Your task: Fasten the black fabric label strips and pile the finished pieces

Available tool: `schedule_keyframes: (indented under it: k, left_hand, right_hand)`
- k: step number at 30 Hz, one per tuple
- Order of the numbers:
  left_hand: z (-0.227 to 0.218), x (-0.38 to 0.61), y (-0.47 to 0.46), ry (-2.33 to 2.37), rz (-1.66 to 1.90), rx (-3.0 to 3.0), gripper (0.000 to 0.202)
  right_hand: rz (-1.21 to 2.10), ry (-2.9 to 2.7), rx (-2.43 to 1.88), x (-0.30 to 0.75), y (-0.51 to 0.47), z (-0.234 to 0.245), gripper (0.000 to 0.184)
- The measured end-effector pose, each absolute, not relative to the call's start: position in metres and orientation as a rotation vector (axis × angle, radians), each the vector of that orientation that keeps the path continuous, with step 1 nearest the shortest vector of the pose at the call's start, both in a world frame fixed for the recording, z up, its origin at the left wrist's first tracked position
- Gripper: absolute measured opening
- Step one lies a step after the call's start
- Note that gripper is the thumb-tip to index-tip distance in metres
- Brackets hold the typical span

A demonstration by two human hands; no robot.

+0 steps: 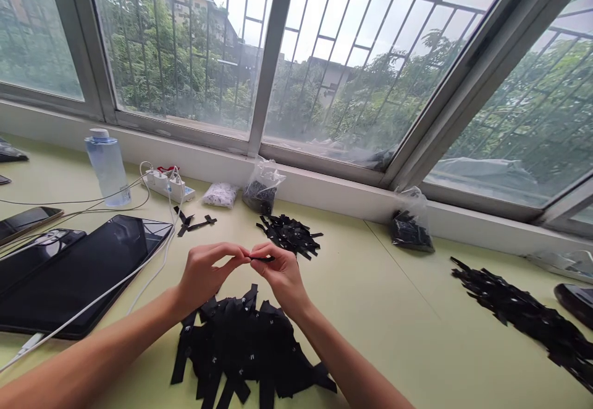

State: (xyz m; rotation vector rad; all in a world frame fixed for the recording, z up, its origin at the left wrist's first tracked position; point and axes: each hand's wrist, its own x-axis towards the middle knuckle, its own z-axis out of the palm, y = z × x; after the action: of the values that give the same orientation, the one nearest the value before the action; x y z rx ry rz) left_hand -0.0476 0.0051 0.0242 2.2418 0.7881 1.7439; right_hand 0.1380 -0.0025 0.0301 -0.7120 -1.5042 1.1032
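Observation:
Both hands meet above the table, fingertips almost touching. My right hand [281,273] pinches a small black fabric strip [263,259] between thumb and fingers. The thumb and forefinger of my left hand [206,268] are closed at the strip's left end; little of the strip shows there. Below and between my forearms lies a large pile of black fabric strips [250,347], several bearing small white marks, some like an "M". Just beyond my right hand is a smaller pile of black strips [290,233].
Loose black strips [194,220] lie near a white power strip [169,185]. Plastic bags [262,193] [412,227] and a white packet [220,194] stand along the windowsill. Left are a bottle [109,168], a tablet [88,273], phones and cables. A long black pile [523,316] lies right.

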Motion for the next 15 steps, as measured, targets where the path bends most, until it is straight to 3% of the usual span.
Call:
schedule_keyframes:
  k: [15]
  left_hand:
    - [0.0222,-0.0478,0.0087,0.841,1.576,2.228,0.005]
  right_hand:
    - [0.969,-1.463,-0.830,0.1334,-0.0037,0.0258,0.006]
